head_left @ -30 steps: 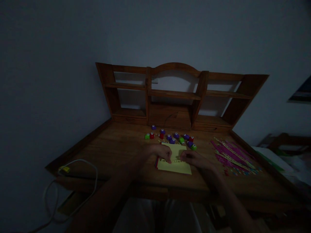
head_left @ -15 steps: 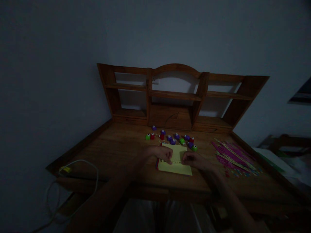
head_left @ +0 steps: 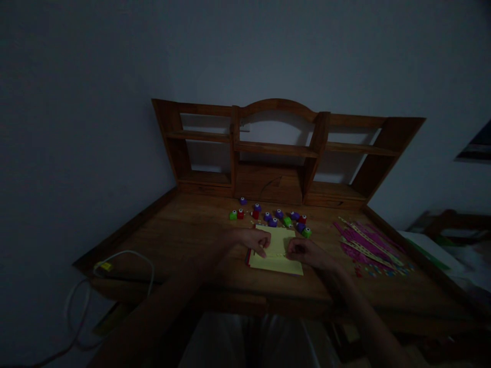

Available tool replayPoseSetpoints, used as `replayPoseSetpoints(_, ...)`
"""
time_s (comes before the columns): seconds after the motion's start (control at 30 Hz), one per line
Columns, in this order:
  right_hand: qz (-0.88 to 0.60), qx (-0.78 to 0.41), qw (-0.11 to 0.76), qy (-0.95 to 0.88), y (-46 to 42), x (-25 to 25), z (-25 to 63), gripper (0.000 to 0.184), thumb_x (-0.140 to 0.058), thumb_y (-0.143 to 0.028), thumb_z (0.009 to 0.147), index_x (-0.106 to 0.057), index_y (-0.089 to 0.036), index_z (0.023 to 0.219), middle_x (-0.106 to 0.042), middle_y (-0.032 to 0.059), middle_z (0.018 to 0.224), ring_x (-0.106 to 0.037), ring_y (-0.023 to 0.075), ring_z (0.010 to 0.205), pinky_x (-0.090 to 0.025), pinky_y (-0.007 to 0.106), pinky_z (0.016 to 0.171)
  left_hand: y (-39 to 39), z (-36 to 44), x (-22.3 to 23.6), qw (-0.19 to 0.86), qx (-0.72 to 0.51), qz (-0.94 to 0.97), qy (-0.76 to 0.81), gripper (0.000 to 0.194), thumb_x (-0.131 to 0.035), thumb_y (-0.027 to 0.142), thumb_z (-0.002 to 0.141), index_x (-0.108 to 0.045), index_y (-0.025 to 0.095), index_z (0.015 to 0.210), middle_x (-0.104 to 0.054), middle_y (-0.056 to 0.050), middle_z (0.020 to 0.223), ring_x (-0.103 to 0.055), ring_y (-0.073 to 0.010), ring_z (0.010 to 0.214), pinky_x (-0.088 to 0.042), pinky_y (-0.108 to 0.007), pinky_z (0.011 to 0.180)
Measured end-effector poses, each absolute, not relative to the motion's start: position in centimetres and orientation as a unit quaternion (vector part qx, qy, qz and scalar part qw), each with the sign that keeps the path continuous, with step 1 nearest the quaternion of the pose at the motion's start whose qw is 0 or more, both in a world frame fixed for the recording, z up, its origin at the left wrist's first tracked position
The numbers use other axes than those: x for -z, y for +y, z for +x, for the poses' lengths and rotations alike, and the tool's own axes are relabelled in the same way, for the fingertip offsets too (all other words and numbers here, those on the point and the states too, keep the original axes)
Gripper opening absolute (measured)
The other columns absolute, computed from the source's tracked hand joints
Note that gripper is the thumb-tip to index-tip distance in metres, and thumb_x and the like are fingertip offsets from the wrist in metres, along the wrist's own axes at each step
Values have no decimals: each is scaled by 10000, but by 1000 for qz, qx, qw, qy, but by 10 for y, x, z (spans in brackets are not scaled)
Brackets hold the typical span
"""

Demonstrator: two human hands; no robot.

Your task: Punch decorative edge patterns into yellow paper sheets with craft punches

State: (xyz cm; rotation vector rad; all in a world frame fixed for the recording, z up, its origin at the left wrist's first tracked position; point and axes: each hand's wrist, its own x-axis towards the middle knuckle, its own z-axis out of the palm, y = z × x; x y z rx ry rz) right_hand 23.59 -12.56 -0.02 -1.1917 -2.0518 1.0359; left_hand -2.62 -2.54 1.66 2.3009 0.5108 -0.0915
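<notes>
A yellow paper sheet point(head_left: 281, 265) lies on the desk, on top of red and darker sheets whose edges show at its left. Across its middle runs a narrow pale yellow strip point(head_left: 276, 255) with small marks along it. My left hand point(head_left: 258, 240), fingers closed, pinches the strip's left end. At the other end my right hand point(head_left: 299, 249) is closed on the strip too. Just beyond the sheet sit several small purple, red and green toys with white eye shapes, among them a purple one point(head_left: 272, 223) and a green one point(head_left: 287, 222).
On the right lies a pile of pink strips point(head_left: 364, 240) with pale marked strips across it and small coloured pieces point(head_left: 378, 270) in front. A white cable point(head_left: 130, 252) hangs over the left front edge. A wooden shelf unit point(head_left: 274, 148) stands at the back.
My left hand has shifted slightly up and left along the strip. My right hand stays nearly in place. The toys and the sheet have not visibly moved.
</notes>
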Motion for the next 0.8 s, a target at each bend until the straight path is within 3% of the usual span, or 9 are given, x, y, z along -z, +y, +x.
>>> replayPoseSetpoints(0.33,-448,-378,272,-763,-128,-2,235,315,-666,-481,824,-602,-174,803,-526,0,768,-488,146,704,-407,267,640,-11,-34,-11,464,51,872,149,397,-783,221,607,-515,191,898,-525,9,887,-501,-152,776,-455,-255,685)
replayPoseSetpoints(0.53,-442,-379,274,-765,-131,-5,233,304,-657,-471,834,-603,-175,791,-531,2,763,-487,151,705,-398,275,644,-29,-59,-11,588,-42,790,168,498,-851,314,546,-559,193,930,-559,-3,889,-537,-148,755,-477,-261,663)
replayPoseSetpoints(0.63,-449,-380,277,-760,-133,-7,233,297,-653,-467,843,-606,-177,803,-534,4,774,-493,153,711,-399,274,643,-53,-72,-10,570,-173,769,231,444,-776,391,735,-585,185,1079,-596,-35,969,-585,-156,844,-490,-279,757)
replayPoseSetpoints(0.73,-454,-382,280,-755,-134,-10,233,281,-657,-452,848,-608,-177,810,-526,-2,765,-488,150,709,-397,271,641,-75,-78,-6,528,-278,754,276,336,-667,436,855,-618,175,1060,-625,-71,1084,-609,-180,991,-479,-315,900)
replayPoseSetpoints(0.8,-453,-389,279,-752,-134,-11,233,279,-665,-448,844,-607,-178,807,-521,-7,756,-483,148,707,-393,268,639,-83,-76,-6,474,-310,764,309,277,-603,417,909,-636,171,1033,-654,-66,1040,-624,-184,978,-491,-316,887)
